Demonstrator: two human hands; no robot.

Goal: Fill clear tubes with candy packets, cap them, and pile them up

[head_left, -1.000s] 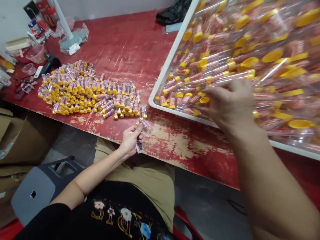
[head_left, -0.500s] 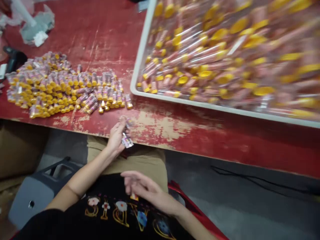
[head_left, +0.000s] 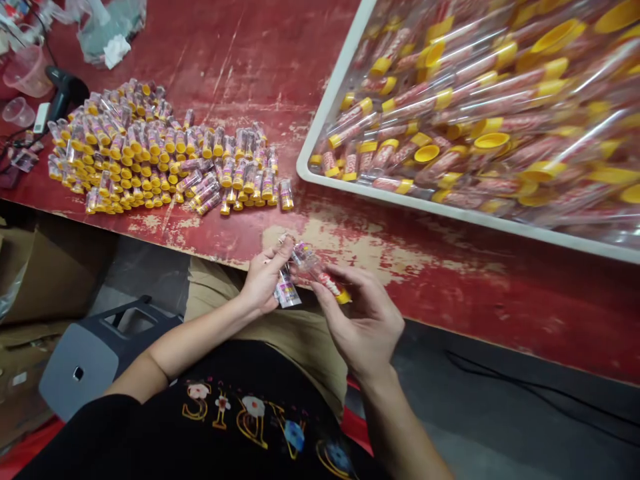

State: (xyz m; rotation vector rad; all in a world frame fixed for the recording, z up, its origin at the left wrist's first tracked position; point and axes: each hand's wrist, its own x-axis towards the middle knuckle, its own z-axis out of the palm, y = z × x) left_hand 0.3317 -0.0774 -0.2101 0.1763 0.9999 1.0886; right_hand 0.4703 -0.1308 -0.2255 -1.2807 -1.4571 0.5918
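My left hand (head_left: 263,280) pinches several clear printed plastic sleeves (head_left: 287,291) over the table's front edge. My right hand (head_left: 367,320) is closed on a small clear tube (head_left: 331,285) with red-and-white print and a yellow cap, the cap pointing right and towards me. The tube's far end meets a printed sleeve at my left fingertips; whether it sits inside the sleeve, I cannot tell. Beyond my left hand lies a large pile of small yellow-capped tubes (head_left: 145,157) with purple-printed sleeves on them.
A white-rimmed tray (head_left: 306,163) heaped with yellow-capped tubes fills the right back of the worn red table (head_left: 250,60). At the far left are a black hand-held device (head_left: 67,90), a pink tub (head_left: 30,73) and plastic bags. A grey stool (head_left: 85,360) stands below left.
My right hand has come up from my lap to my left hand, and the tube now shows plainly in its fingers. The whole view has shifted, with the table things appearing further right.
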